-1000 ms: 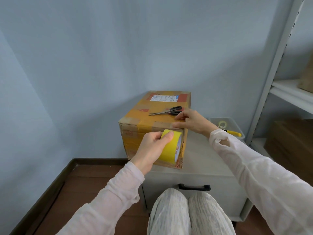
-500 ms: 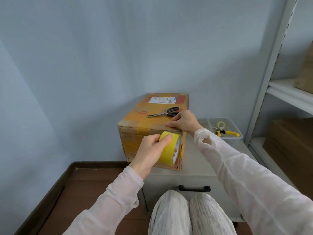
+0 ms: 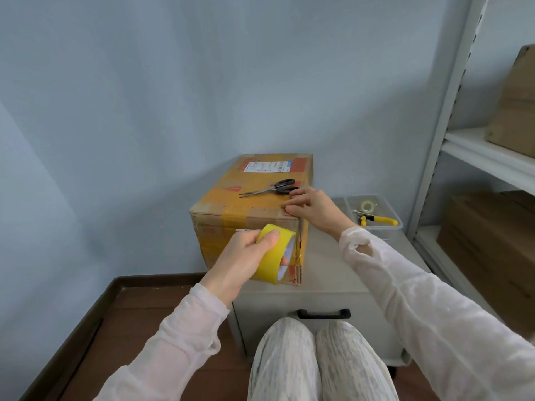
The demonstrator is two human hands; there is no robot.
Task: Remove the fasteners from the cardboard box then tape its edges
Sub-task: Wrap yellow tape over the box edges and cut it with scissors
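Cardboard box (image 3: 223, 241) wears yellowish tape patches (image 3: 237, 211), shipping label (image 3: 266, 167) on top.

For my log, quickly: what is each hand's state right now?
Left hand: grips the yellow tape roll.
Right hand: rests curled on the cardboard box corner; grip cannot be told.

The cardboard box (image 3: 246, 221) stands upright, its top and front patched with yellow-orange tape, with a white label at the far end of the top. The right hand (image 3: 314, 208) touches its near right top corner. The yellow roll of tape (image 3: 276, 253), gripped by the left hand (image 3: 243, 259), lies against the box's front, near the right edge.
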